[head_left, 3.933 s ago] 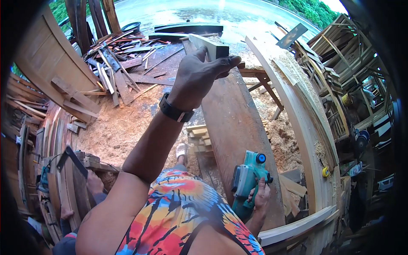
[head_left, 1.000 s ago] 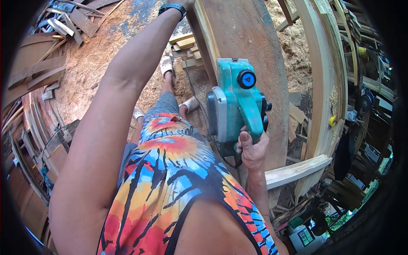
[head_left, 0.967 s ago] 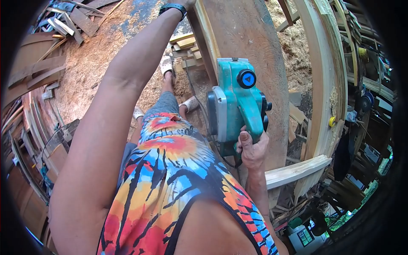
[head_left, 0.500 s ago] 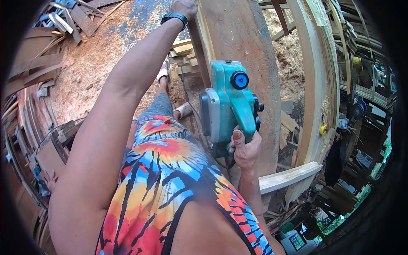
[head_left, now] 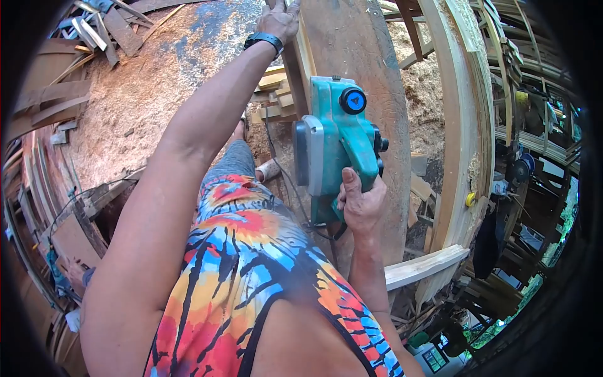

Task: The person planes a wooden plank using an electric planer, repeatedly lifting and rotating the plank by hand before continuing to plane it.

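My right hand (head_left: 362, 202) is wrapped round the rear handle of a teal electric planer (head_left: 330, 147), thumb on top. The planer sits on a wide brown plank (head_left: 352, 44), with a black front knob and a dark side cover. Its cord runs down from the rear and loops to the left. At the top edge of the view my left hand (head_left: 279, 20), with a dark band on the wrist, is beside a narrow board edge (head_left: 303, 47) left of the plank. Its fingers are stretched and apart, their tips cut off by the frame.
Wood shavings (head_left: 182, 69) cover the ground. Scrap wood (head_left: 119, 28) lies at upper left, and short offcuts (head_left: 276, 94) sit left of the plank. Long pale boards (head_left: 461, 125) stand on the right, with a crosspiece (head_left: 427, 267). Another person's hand (head_left: 76, 274) shows at far left.
My left hand shows lower in the view, with its fingers more stretched out. The planer appears slightly higher in the view, still in my right hand.
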A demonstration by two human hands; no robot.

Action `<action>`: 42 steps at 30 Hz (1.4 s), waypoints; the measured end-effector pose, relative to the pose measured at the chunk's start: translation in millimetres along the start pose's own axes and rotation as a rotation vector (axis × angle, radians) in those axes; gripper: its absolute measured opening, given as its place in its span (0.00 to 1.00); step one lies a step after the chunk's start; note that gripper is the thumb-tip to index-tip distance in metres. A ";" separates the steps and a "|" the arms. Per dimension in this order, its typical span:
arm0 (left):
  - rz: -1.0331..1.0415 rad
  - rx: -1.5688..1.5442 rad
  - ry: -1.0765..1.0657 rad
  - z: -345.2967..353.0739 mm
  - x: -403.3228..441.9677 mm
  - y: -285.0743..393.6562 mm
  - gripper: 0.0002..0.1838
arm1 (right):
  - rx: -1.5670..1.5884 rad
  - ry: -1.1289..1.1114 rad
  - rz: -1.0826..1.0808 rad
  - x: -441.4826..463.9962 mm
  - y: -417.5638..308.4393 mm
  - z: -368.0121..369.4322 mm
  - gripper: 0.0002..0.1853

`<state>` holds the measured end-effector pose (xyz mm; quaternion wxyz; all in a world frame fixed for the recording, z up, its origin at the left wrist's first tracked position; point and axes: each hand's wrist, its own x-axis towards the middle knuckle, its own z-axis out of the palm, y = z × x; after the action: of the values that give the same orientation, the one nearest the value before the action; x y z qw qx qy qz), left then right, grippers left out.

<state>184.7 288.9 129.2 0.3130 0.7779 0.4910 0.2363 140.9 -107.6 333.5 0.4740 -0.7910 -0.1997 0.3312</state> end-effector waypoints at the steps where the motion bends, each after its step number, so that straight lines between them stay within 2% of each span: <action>1: 0.021 0.044 0.014 -1.7 3.1 -0.8 0.39 | -0.003 0.003 -0.002 5.2 -4.9 3.1 0.25; 4: 0.033 -0.291 -0.142 -19.5 -5.0 -3.7 0.36 | -0.014 -0.009 -0.039 24.4 -15.6 11.5 0.24; 5: -0.217 -0.474 -0.087 -50.6 -28.4 19.9 0.33 | -0.035 -0.008 -0.054 31.3 -15.9 13.6 0.24; 8: -0.300 -0.525 0.053 -47.4 -58.3 1.6 0.32 | -0.044 0.000 -0.086 46.5 -23.1 18.7 0.24; 10: -0.424 -0.409 -0.068 -39.1 -78.5 -23.1 0.31 | -0.026 -0.011 -0.073 54.0 -33.7 22.7 0.24; 12: -0.431 -0.331 -0.149 -25.0 -112.9 -42.3 0.26 | -0.003 -0.019 -0.062 60.9 -41.4 26.3 0.23; 14: -0.469 -0.315 -0.378 1.9 -150.3 -65.4 0.17 | 0.012 -0.019 -0.064 69.6 -45.4 29.0 0.23; 15: -0.443 -0.406 -0.514 21.7 -175.8 -84.4 0.15 | 0.004 -0.019 -0.067 72.5 -46.8 30.5 0.23; 16: -0.415 -0.496 -0.652 31.6 -197.4 -95.6 0.16 | -0.003 -0.019 -0.069 76.3 -48.0 32.3 0.23; 18: -0.135 -0.327 -1.001 0.7 -225.9 -71.5 0.24 | -0.018 -0.006 -0.067 84.4 -50.2 36.0 0.25; 20: 0.001 -0.343 -1.085 16.6 -265.3 -80.9 0.31 | -0.033 0.020 -0.065 92.8 -51.9 39.3 0.28; 22: 0.050 -0.494 -1.154 23.9 -297.8 -82.2 0.35 | -0.107 0.009 -0.045 103.1 -54.4 39.3 0.31; 25: -0.108 -0.296 -1.505 -22.4 -288.9 -38.3 0.37 | -0.114 0.020 -0.112 119.3 -58.5 48.1 0.28; 28: 0.188 -0.165 -1.531 -15.4 -298.9 -44.1 0.36 | -0.064 -0.012 -0.150 132.5 -66.6 54.3 0.24; 29: 0.294 -0.261 -1.510 3.1 -306.8 -67.2 0.33 | -0.057 -0.020 -0.158 138.8 -70.2 58.0 0.24; 32: 0.311 -0.469 -1.510 -6.5 -294.8 -74.9 0.25 | -0.068 -0.024 -0.218 160.4 -77.5 68.0 0.25; 33: 0.130 -0.306 -1.593 -8.9 -286.6 -71.9 0.24 | -0.097 -0.016 -0.222 165.9 -81.2 69.7 0.26; 36: -0.053 -0.348 -1.152 4.1 -290.1 -83.9 0.31 | -0.133 -0.010 -0.196 184.9 -93.0 76.0 0.29; 37: -0.086 -0.379 -1.115 -6.2 -279.2 -76.3 0.44 | -0.141 -0.006 -0.188 192.0 -99.1 80.8 0.29; 40: -0.129 -0.650 -1.241 -19.5 -263.4 -57.9 0.47 | -0.172 0.008 -0.176 213.2 -115.6 93.8 0.29; 42: -0.050 -0.617 -1.319 -14.5 -265.5 -53.3 0.46 | -0.164 0.000 -0.144 223.7 -122.5 98.2 0.29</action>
<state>34.3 67.7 85.0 0.7541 0.6234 0.1287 -0.1615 227.4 151.7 334.1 0.4301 -0.8108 -0.2826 0.2786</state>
